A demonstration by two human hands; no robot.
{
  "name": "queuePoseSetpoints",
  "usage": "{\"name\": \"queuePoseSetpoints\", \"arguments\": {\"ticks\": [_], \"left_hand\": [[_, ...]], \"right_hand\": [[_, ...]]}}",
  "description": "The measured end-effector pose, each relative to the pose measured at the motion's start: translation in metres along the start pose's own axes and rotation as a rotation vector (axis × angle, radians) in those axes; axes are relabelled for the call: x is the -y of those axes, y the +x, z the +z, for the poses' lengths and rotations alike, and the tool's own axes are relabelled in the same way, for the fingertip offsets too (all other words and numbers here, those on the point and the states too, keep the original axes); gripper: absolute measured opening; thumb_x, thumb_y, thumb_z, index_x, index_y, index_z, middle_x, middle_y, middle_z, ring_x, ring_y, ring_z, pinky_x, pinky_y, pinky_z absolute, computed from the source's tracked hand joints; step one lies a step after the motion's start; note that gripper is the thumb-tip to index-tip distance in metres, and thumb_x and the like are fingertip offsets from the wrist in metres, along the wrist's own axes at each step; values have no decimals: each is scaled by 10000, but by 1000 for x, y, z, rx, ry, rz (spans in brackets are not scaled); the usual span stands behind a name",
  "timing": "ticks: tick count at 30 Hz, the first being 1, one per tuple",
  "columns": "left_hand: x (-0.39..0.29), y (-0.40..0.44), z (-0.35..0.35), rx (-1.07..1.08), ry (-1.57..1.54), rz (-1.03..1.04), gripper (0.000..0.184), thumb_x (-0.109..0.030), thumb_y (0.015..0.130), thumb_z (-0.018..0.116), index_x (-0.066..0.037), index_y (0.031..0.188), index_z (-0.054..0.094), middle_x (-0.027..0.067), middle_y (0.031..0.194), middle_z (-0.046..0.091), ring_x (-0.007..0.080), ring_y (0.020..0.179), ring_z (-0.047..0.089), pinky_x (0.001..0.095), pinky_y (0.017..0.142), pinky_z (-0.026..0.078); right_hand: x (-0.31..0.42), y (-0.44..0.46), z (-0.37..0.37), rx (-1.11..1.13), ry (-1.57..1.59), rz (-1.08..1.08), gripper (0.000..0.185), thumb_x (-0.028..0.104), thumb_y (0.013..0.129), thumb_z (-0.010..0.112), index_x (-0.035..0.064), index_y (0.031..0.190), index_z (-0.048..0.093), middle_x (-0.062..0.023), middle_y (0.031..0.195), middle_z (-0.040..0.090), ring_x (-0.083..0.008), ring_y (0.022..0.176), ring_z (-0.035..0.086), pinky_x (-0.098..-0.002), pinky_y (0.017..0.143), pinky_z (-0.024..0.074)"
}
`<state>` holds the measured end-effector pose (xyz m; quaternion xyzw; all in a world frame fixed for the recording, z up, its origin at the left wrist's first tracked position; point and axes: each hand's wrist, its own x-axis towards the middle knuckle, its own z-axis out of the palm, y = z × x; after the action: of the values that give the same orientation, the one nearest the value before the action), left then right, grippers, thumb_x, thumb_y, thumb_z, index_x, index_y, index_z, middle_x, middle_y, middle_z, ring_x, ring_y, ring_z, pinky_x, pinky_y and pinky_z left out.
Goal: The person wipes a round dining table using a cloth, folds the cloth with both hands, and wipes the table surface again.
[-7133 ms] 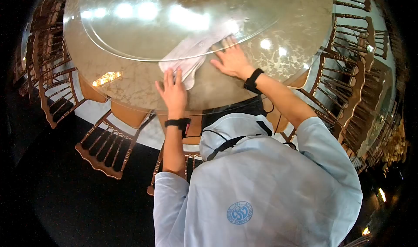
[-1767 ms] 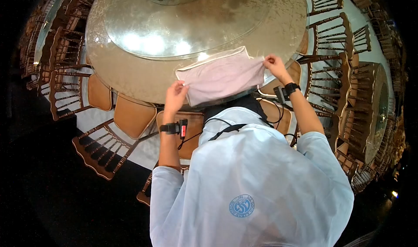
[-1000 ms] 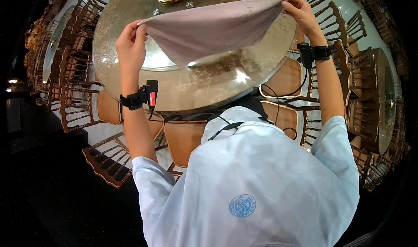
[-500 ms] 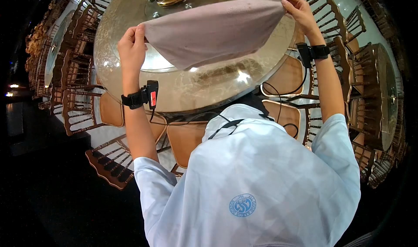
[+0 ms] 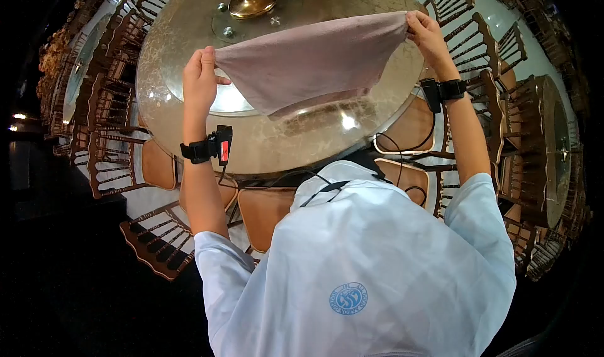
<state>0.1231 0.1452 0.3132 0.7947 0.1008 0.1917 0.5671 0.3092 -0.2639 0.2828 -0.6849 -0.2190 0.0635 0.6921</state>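
A pinkish-grey cloth (image 5: 314, 61) hangs stretched between my two hands above the round table. My left hand (image 5: 201, 80) pinches its upper left corner between thumb and fingers. At the upper right corner, my right hand (image 5: 429, 39) is closed on the fabric. The top edge is fairly taut and slopes up to the right, while the lower part droops in loose folds. Beneath it lies the shiny marbled tabletop (image 5: 207, 149), partly hidden by the cloth.
A brass-coloured stand (image 5: 253, 3) rises from the turntable's middle. Wooden chairs with padded seats (image 5: 267, 215) ring the table, close in front of my body. Another round table (image 5: 557, 149) stands at the right. Thin black cables (image 5: 277, 179) trail from the wrist devices.
Both hands and the cloth have come slightly lower in view, the left hand also a little to the right. The span between the hands has narrowed slightly.
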Motion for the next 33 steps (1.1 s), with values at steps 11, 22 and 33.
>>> {"name": "queuePoseSetpoints", "arguments": {"ticks": [11, 22, 33], "left_hand": [[-9, -2, 4, 131, -98, -57, 189, -140, 912, 536, 36, 982, 535, 51, 803, 569, 95, 674, 566, 244, 569, 528], [-6, -5, 4, 157, -8, -3, 230, -115, 881, 585, 32, 1053, 544, 44, 850, 584, 92, 762, 578, 232, 578, 530], [-11, -4, -11, 123, -79, 72, 300, -314, 934, 521, -33, 843, 573, -7, 725, 508, 66, 671, 542, 244, 577, 531]], "right_hand": [[4, -9, -7, 63, -164, -128, 175, 178, 930, 527, 53, 1011, 620, 21, 872, 584, -48, 769, 505, -197, 643, 401], [7, -20, -16, 53, -286, -74, 268, 240, 871, 630, 52, 1061, 633, 23, 834, 588, -55, 756, 520, -213, 668, 433], [16, -16, -16, 115, -281, -178, 319, 332, 938, 510, 28, 892, 595, 39, 754, 537, -65, 697, 524, -236, 651, 465]]}}
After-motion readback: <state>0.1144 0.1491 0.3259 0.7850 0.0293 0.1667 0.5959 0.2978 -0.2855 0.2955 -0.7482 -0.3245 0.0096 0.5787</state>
